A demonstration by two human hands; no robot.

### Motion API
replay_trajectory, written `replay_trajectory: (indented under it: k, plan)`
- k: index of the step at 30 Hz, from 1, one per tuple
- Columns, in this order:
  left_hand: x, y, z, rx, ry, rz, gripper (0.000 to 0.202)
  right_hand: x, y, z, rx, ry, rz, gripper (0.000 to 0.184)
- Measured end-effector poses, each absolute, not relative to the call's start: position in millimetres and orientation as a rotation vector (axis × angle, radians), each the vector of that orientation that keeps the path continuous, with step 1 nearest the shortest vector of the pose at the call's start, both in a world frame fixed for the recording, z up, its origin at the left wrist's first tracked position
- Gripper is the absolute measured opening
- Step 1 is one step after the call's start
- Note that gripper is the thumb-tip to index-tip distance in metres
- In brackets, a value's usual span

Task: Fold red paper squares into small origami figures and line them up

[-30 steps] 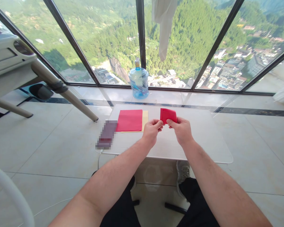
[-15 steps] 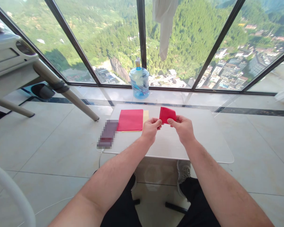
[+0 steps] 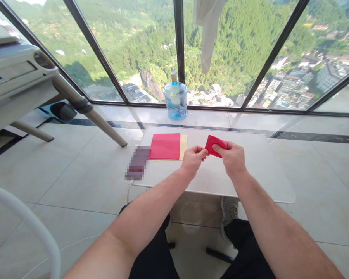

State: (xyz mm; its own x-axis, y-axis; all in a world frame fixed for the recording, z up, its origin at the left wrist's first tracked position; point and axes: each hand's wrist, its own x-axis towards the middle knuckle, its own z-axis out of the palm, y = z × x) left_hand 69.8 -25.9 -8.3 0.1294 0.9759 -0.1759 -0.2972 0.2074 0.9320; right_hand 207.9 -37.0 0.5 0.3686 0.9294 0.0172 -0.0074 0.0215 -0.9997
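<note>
A small folded piece of red paper is held up above the low white table. My right hand grips its right part, thumb pressed flat on the near face and fingers hidden behind. At the lower left corner of the paper, my left hand pinches with thumb and forefinger. To the left on the table lie red sheets, with a yellow sheet showing from beneath along their right side.
A blurred-out dark phone with a white cable lies at the table's left edge. Behind the table, a blue water jug stands by the window. A grey-legged piece of furniture is on the left, and a white curved tube at lower left.
The red paper has tilted, its right side dropping, and my right thumb lies further across it. My left hand stays at its lower left corner. The whole view has shifted slightly.
</note>
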Motion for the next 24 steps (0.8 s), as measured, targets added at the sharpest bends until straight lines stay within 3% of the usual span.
replay_trajectory:
  k: [8,19,24]
  plan:
    - [70,-26,-8,0.800,0.965,1.148,0.021,205,-37,0,-1.279,-0.879,0.945,0.034]
    - [66,-24,-5,0.788,0.951,0.985,0.018,207,-41,6,-1.439,-1.043,0.814,0.021]
    - [62,-18,1,0.865,0.704,1.012,0.034,204,-44,7,-1.469,-1.190,0.845,0.023]
